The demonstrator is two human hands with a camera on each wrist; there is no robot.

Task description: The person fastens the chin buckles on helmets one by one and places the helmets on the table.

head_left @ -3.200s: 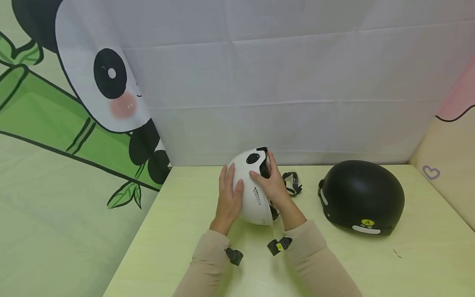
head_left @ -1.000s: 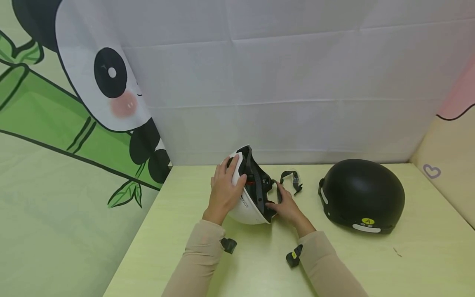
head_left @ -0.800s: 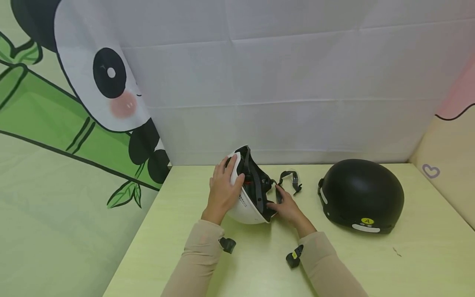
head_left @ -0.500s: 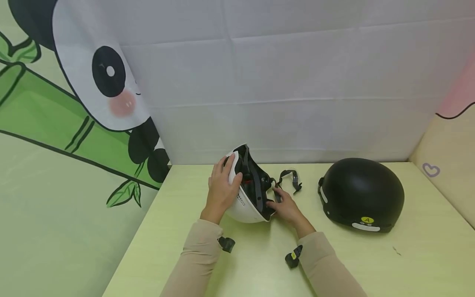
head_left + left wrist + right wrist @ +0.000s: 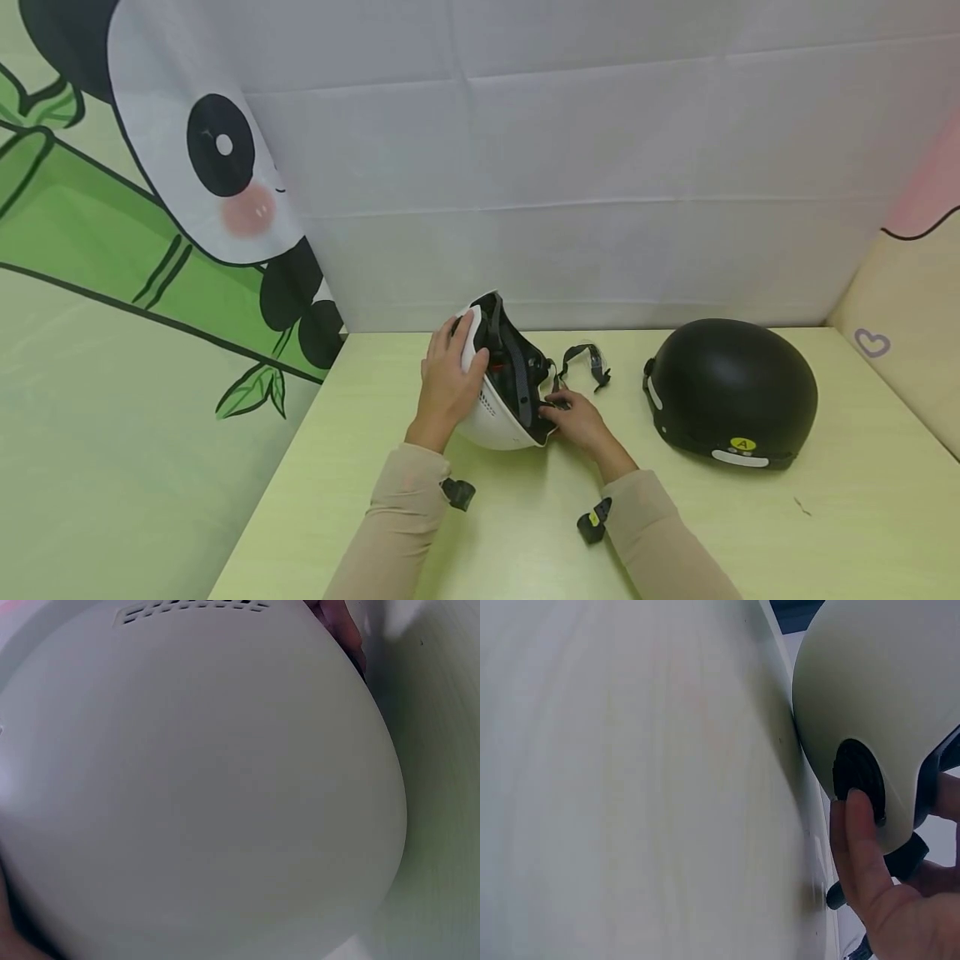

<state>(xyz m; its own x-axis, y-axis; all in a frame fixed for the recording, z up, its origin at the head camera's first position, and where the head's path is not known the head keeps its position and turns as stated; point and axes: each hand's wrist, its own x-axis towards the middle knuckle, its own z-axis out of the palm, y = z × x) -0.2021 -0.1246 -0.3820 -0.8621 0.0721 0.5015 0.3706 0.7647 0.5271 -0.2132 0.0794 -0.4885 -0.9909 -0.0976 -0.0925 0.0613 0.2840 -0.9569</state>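
A white helmet (image 5: pixel 495 408) stands tipped on its side on the pale green table (image 5: pixel 525 533), with its dark padded inside facing right. My left hand (image 5: pixel 448 379) cups the outer shell, thumb over the upper rim; the left wrist view is filled by that shell (image 5: pixel 202 787). My right hand (image 5: pixel 576 419) grips the lower rim. In the right wrist view one of its fingers (image 5: pixel 855 847) lies on a black round fitting (image 5: pixel 859 776) of the white helmet (image 5: pixel 877 690). A loose black chin strap (image 5: pixel 588 360) trails behind the right hand.
A black helmet (image 5: pixel 731 392) with a yellow sticker sits dome up at the right. A white cloth backdrop (image 5: pixel 570 183) rises right behind the table's far edge, and a panda-and-bamboo curtain (image 5: pixel 150 250) hangs along the left.
Since 3.2 s ago the white helmet has been turned so its inside faces right, and my right hand has moved from the shell's top to the lower rim. Over the last second almost nothing moved.
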